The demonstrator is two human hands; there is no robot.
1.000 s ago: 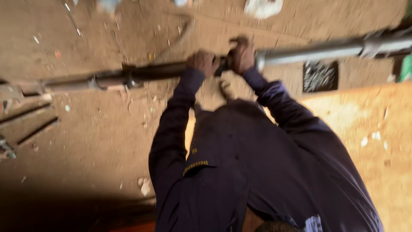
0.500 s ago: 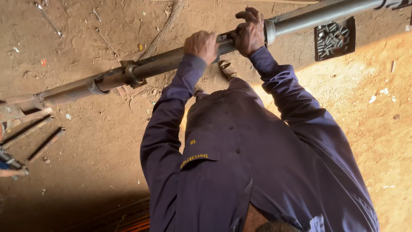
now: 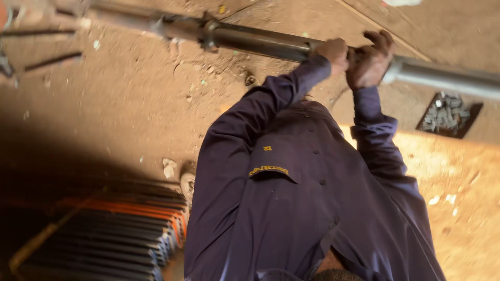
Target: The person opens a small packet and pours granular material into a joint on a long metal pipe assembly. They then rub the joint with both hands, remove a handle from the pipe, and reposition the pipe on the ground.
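A long metal shaft lies across the dirt ground, dark on its left part (image 3: 250, 41) and pale grey on its right part (image 3: 448, 78). My left hand (image 3: 333, 53) is closed around the shaft where the dark part ends. Right beside it, my right hand (image 3: 371, 61) grips the same spot, fingers curled over the top. The two hands touch and hide the place where the two parts meet. Both arms are in dark blue sleeves, and my dark blue shirt (image 3: 291, 208) fills the lower middle of the view.
A dark square tray (image 3: 471, 124) of small grey metal pieces sits on the ground below the grey part. A stack of black and orange metal bars (image 3: 114, 229) lies at lower left. Thin rods (image 3: 52, 60) lie at upper left. A collar (image 3: 208, 31) rings the shaft.
The view has swung: the shaft now slopes down to the right instead of up. Both hands have stayed gripped on it, closer together than one second ago.
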